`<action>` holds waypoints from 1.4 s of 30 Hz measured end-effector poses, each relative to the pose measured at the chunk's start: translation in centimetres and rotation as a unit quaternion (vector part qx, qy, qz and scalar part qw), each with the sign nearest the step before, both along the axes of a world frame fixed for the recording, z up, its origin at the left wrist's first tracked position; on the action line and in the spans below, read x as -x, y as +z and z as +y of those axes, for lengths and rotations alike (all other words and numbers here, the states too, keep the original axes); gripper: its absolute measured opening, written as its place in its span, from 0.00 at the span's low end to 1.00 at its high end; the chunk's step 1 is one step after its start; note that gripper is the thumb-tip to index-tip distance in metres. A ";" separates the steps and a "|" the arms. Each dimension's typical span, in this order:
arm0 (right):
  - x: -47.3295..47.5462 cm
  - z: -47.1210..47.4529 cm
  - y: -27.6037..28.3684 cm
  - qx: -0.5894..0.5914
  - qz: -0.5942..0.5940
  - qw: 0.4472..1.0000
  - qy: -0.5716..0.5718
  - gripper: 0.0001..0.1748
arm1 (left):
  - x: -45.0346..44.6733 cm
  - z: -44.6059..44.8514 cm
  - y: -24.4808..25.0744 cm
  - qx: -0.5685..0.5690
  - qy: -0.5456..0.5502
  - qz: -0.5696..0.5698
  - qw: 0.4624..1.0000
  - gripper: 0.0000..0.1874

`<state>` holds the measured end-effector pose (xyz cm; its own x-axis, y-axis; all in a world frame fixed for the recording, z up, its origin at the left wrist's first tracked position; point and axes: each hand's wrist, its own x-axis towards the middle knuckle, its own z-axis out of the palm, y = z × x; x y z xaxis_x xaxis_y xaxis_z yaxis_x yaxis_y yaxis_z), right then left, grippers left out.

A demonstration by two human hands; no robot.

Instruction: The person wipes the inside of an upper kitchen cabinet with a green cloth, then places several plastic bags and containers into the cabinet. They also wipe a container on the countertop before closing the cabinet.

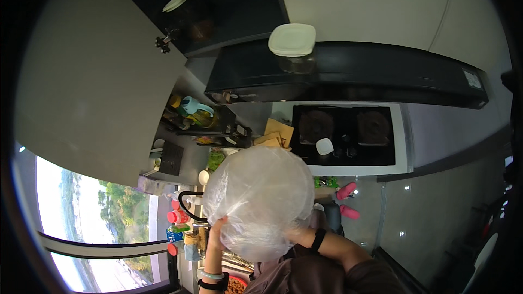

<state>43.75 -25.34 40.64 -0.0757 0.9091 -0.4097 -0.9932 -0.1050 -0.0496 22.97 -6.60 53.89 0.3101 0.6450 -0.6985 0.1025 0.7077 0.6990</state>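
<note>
A large, ballooned translucent plastic bag (261, 196) fills the space in front of my chest. My left hand (217, 232) grips its lower left side, with the thumb pressed on the film. At the lower right my right hand (295, 233) holds the bag; its fingers are blurred and mostly hidden by the film. The bag appears puffed up with air, and I make out no contents. Behind it, part of the countertop and the sink area is hidden, with a curved black faucet (186, 204) showing at its left.
A lidded jar (296, 49) stands on the range hood (367, 73); another jar (184, 12) sits in the cabinet under an open door (94, 77). A white lid (325, 146) lies on the gas cooktop (298, 155). Brown paper (282, 130) is beside it. Pink slippers (346, 191) lie on the floor.
</note>
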 end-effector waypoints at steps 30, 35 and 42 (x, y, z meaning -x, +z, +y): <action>-1.6 6.6 14.5 0.052 -0.085 0.992 0.075 0.41 | -9.3 -3.9 5.2 -0.178 0.180 -0.242 0.937 0.33; -1.8 8.8 14.0 -0.058 -0.019 0.996 -0.065 0.37 | -11.0 -5.5 5.9 -0.051 0.166 -0.360 0.916 0.31; -0.4 7.4 12.9 0.076 -0.175 0.975 -0.114 0.14 | -7.5 -4.1 7.2 0.054 -0.044 -0.354 0.933 0.33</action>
<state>44.13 -17.93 53.52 0.2897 0.8124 -0.5061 -0.9170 0.0841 -0.3899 30.47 -10.70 61.05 0.7668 0.5332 -0.3574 -0.2969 0.7882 0.5391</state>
